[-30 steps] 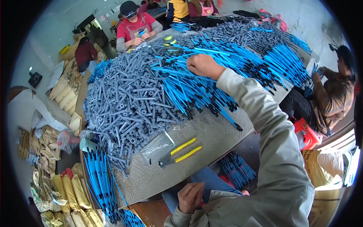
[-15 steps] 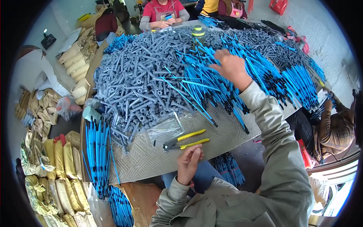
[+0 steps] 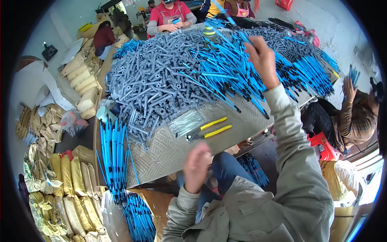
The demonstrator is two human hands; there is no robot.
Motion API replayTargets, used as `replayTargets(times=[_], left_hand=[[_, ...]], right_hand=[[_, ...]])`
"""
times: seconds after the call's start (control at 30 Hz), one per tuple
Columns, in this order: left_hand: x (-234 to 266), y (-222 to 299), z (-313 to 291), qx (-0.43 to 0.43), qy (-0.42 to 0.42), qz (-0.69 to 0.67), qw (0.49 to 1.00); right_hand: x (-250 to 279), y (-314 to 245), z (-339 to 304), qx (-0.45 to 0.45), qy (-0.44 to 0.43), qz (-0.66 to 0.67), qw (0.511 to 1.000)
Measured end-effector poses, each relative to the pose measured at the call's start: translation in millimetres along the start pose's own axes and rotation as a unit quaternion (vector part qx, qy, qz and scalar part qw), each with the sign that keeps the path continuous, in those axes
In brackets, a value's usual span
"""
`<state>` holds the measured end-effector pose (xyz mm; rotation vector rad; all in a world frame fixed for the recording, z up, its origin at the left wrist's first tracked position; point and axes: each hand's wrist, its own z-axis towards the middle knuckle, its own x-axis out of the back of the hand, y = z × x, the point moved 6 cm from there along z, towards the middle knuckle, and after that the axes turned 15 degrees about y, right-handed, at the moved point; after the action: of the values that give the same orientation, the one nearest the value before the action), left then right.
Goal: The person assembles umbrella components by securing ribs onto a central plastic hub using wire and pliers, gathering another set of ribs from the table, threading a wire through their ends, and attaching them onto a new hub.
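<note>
1. Dressed in a creased grey-green jacket (image 3: pixel 238 220) with a flap (image 3: pixel 253 207) on the front.
2. Covered to the wrists by a matching left sleeve (image 3: pixel 180 213) and wrinkled right sleeve (image 3: pixel 296 157).
3. Clad below in blue trousers (image 3: pixel 226 164).
4. Bare at left hand (image 3: pixel 196 167), blurred, and right hand (image 3: pixel 263 61).

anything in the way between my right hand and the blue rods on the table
Nothing visible: the right hand is over the pile of blue rods, with no other object showing between them. Whether it holds one is unclear.

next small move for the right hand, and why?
Probably bring the blue rod toward the left hand: the right hand seems to hold it up over the rod pile, while the left, blurred, appears empty near the table.
</note>
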<state>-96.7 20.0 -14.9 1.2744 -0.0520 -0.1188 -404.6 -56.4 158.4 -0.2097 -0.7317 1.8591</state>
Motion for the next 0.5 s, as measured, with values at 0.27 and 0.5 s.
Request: replayTargets(times=[0.27, 0.5], left_hand=[[54.7, 83.8, 49.7, -0.309, 0.159, 0.146, 0.926], [51.5, 30.0, 33.7, 0.013, 0.121, -0.305, 0.944]], right_hand=[[63.3, -69.3, -180.6, 0.022, 0.065, 0.137, 0.988], [-5.4, -110.9, -234.9, 0.001, -0.228, 0.240, 0.944]])
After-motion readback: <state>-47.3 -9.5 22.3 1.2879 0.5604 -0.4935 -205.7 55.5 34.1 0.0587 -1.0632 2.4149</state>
